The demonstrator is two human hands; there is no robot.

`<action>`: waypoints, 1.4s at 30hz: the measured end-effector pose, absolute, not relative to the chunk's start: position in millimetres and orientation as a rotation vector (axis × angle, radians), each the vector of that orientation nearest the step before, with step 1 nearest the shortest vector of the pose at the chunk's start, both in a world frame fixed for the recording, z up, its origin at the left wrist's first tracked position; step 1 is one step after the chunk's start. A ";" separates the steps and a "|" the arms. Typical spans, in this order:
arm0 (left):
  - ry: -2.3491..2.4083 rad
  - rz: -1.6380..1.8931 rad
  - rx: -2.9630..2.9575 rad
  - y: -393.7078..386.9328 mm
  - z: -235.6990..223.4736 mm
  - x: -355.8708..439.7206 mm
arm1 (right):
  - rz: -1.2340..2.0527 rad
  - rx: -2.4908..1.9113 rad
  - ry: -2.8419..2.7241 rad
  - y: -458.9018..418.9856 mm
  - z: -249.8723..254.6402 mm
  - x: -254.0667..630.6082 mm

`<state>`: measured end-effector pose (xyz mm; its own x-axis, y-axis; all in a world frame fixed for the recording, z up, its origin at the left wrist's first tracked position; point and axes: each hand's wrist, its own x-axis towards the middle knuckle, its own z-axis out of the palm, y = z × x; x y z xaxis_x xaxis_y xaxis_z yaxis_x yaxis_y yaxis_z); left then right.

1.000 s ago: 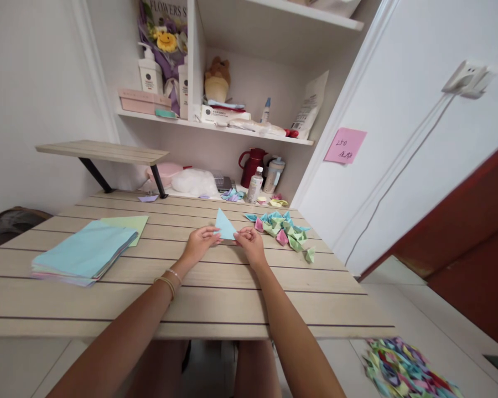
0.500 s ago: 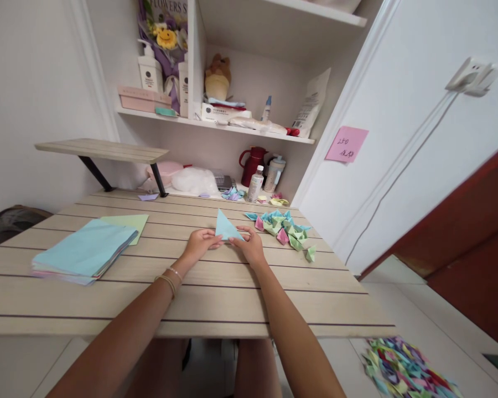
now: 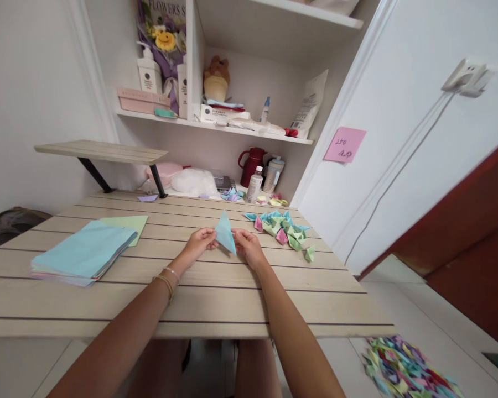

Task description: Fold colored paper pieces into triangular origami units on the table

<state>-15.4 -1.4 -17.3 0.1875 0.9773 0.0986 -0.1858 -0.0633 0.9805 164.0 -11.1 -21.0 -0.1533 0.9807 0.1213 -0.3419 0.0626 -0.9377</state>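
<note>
A light blue folded paper (image 3: 224,232), triangular in outline, is held up between my two hands just over the tabletop. My left hand (image 3: 200,243) pinches its left edge between thumb and fingers. On the other side my right hand (image 3: 249,246) has its closed fingers at the paper's right edge; part of the grip is hidden. Right of my hands lies a cluster of small folded paper pieces (image 3: 277,225) in blue, green and pink. Over to the left is a stack of square paper sheets (image 3: 85,249), blue on top, with a green sheet (image 3: 138,224) behind.
The slatted wooden table (image 3: 228,304) carries a small raised shelf (image 3: 102,149) at back left. Along the back stand a bottle (image 3: 254,185), a red jug (image 3: 252,167) and a tumbler (image 3: 274,174). A heap of colourful folded papers (image 3: 406,367) lies on the floor at right.
The blue paper has turned between my hands, its lower corner now pointing down towards me. My right hand has shifted slightly down, and the left still grips the left edge.
</note>
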 end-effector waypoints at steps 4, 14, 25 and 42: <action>0.878 1.118 1.255 -1.8 -16.8 -14.9 | 1.414 -0.786 -1.090 -13.0 -20.3 162.8; 0.867 1.077 1.262 -1.5 -18.1 -15.2 | 1.382 -0.823 -1.168 -14.1 -20.0 160.3; 0.906 0.976 1.235 -5.2 -14.5 -13.6 | 0.816 -0.868 -1.520 -16.9 -17.6 161.1; 0.961 1.168 1.281 -2.9 -15.3 -14.3 | 1.131 -0.891 -1.526 -14.9 -20.0 167.1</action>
